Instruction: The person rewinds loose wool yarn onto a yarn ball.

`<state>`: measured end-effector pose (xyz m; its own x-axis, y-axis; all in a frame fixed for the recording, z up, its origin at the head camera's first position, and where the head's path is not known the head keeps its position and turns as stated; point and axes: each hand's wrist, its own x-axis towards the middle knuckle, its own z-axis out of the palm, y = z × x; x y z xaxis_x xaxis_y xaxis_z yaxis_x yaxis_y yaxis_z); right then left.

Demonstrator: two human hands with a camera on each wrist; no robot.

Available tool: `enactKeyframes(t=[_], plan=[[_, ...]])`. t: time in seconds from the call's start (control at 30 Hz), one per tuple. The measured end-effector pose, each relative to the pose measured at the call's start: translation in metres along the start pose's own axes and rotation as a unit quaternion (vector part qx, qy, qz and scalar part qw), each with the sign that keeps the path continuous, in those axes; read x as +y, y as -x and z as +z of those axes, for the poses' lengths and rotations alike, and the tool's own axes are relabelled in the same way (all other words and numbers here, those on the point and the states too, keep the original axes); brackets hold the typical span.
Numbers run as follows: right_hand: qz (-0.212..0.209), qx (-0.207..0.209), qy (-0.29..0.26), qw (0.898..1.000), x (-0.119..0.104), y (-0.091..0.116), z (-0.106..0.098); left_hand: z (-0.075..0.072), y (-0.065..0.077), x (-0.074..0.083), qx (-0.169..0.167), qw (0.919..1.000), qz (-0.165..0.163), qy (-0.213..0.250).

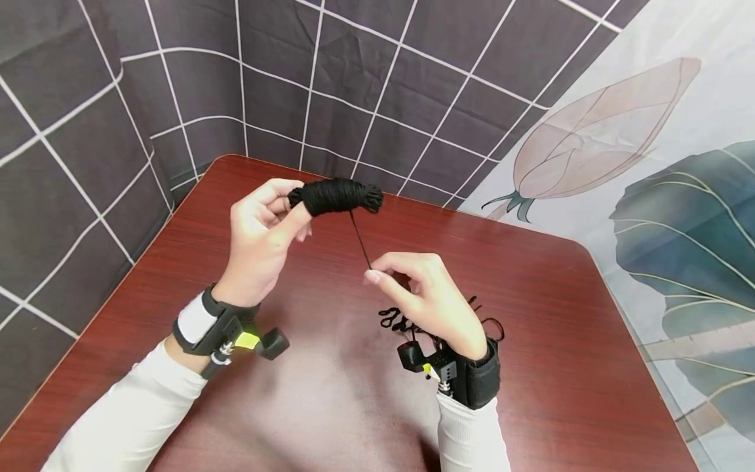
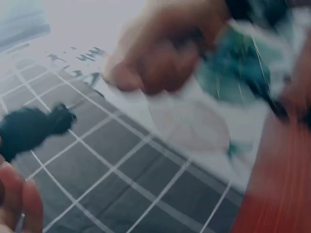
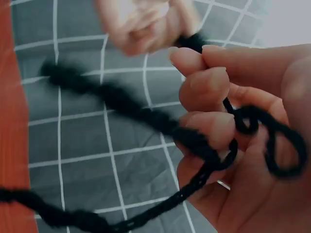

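Note:
A wound bundle of black cord (image 1: 336,196) is held at one end by my left hand (image 1: 253,239), thumb in front and fingers behind, above the far part of the table. From its middle a taut strand (image 1: 359,238) runs down to my right hand (image 1: 436,298), which pinches it between thumb and forefinger. In the right wrist view, more loose cord (image 3: 160,120) passes through the curled fingers (image 3: 206,90) and hangs in loops. The left wrist view shows the bundle (image 2: 34,128) at its left side and the right hand (image 2: 160,58) blurred.
A reddish-brown table (image 1: 330,400) lies under both hands. Behind it hangs dark cloth (image 1: 366,85) with a white grid, and a pale leaf-print cloth (image 1: 590,164) hangs at the right. Loose loops of cord (image 1: 389,319) show beneath the right hand.

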<state>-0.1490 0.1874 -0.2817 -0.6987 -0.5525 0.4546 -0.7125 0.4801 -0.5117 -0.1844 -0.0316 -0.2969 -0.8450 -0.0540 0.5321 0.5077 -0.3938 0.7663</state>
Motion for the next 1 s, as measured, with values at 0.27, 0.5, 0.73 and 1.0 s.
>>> enactKeyframes(t=[0.27, 0.5, 0.73, 1.0], plan=[[-0.033, 0.067, -0.076, 0.994, -0.019, 0.009, -0.017, -0.006, -0.001, -0.019, -0.052, 0.9455, 0.046, -0.318], [-0.055, 0.217, -0.118, 0.967, -0.019, 0.014, -0.026, -0.006, 0.003, -0.023, -0.281, 0.9074, -0.057, -0.308], [-0.023, 0.246, -0.048, 0.968, 0.0, 0.009, -0.023, -0.004, 0.007, -0.012, -0.448, 0.8789, -0.084, -0.142], [0.031, 0.15, 0.004, 0.988, 0.026, 0.002, -0.007, -0.001, 0.009, 0.001, -0.266, 0.9589, -0.071, 0.07]])
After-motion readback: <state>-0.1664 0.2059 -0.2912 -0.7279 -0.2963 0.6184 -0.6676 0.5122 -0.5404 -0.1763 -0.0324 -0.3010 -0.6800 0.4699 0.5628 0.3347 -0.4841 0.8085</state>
